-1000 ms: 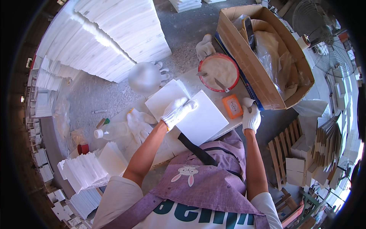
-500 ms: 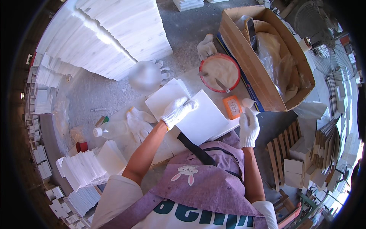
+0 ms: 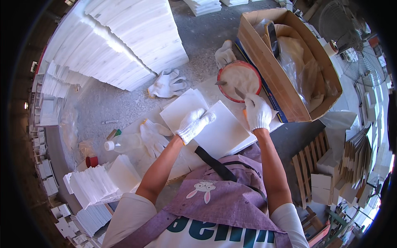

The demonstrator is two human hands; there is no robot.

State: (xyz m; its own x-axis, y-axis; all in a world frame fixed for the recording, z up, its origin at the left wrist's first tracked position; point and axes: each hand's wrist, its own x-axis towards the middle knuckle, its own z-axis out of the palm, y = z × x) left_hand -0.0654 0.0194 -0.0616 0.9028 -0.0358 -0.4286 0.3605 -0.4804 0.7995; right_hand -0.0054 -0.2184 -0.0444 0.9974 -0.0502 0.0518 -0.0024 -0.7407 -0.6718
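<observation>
My left hand (image 3: 195,125), in a white knit glove, rests on a flat white square tile (image 3: 225,126), its fingers stretched across the tile's upper left edge. Under it, to the upper left, lies another white tile (image 3: 178,108). My gloved right hand (image 3: 259,112) is at the near rim of a red bowl (image 3: 260,84) of pale paste, its fingers closed round the handle end of a small spatula (image 3: 239,93); the handle is hidden by the glove. A second blade (image 3: 221,83) crosses the bowl's left rim. Most of an orange box (image 3: 245,114) is behind the right hand.
Spare white gloves (image 3: 167,84) lie beyond the tiles, with another pair (image 3: 153,134) near a clear bottle (image 3: 124,142). A long cardboard box (image 3: 285,82) stands at right. Tall white stacks (image 3: 140,33) rise at upper left; more tiles (image 3: 93,182) stand at lower left.
My right hand has moved up and left, from beside the orange box to the spatula at the bowl, now covering most of the box. The left hand has stayed on the tile.
</observation>
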